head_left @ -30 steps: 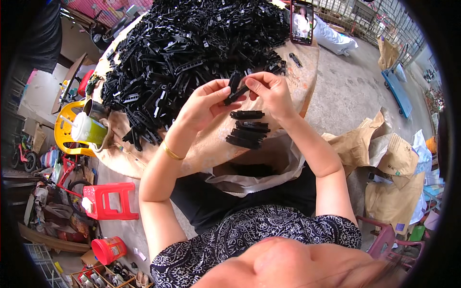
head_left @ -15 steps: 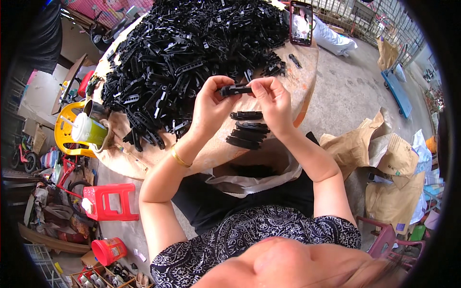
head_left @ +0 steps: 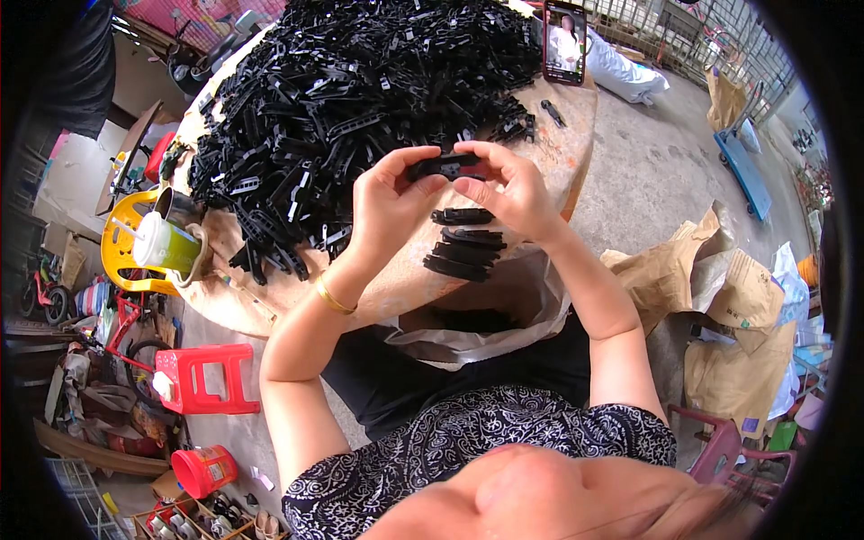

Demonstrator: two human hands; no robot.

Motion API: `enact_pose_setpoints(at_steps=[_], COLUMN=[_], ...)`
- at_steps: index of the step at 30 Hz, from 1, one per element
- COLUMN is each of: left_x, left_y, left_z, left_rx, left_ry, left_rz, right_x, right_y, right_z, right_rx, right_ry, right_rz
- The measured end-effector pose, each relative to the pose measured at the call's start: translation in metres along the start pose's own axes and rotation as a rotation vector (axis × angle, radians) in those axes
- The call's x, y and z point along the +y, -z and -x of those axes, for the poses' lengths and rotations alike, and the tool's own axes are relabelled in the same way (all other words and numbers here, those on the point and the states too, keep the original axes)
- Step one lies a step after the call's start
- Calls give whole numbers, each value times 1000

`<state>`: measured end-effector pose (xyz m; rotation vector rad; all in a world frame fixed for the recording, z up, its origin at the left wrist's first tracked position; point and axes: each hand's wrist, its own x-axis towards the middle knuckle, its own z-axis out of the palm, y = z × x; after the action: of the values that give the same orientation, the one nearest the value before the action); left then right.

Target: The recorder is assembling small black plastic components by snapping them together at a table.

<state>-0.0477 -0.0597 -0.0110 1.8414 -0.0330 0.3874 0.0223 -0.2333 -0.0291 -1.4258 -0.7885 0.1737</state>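
Between my two hands is a long, narrow black plastic part point(head_left: 441, 168), held level above the table. My left hand point(head_left: 389, 198) pinches its left end with thumb and fingers. My right hand point(head_left: 513, 191) grips the right end, with fingers along the far edge and thumb on the near side. Just below the hands, several similar black parts point(head_left: 463, 254) lie in a small row at the table's near edge. A big heap of black plastic parts point(head_left: 360, 81) covers most of the round table point(head_left: 378, 292) beyond.
An open white sack point(head_left: 450, 349) sits at my lap under the table edge. A phone point(head_left: 564, 43) stands at the far right of the table. To the left are a lidded green cup point(head_left: 169, 243), a yellow chair point(head_left: 121, 256) and a red stool point(head_left: 207, 380). Brown paper sacks point(head_left: 666, 261) lie right.
My right hand has shifted from pinching the part's right end to wrapping its fingers over the far edge, thumb lower. My left thumb has also moved along the part.
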Motion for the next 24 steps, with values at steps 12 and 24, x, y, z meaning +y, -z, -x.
enact_pose_setpoints(at_steps=[12, 24], left_x=[7, -3], left_y=[-5, 0], left_z=[3, -5], left_rx=[28, -283], left_ry=[-265, -12], left_rz=[-294, -424], right_x=[7, 19], right_y=[8, 47], right_z=[5, -18], right_rx=[61, -56], right_ry=[300, 134], right_rz=[316, 391])
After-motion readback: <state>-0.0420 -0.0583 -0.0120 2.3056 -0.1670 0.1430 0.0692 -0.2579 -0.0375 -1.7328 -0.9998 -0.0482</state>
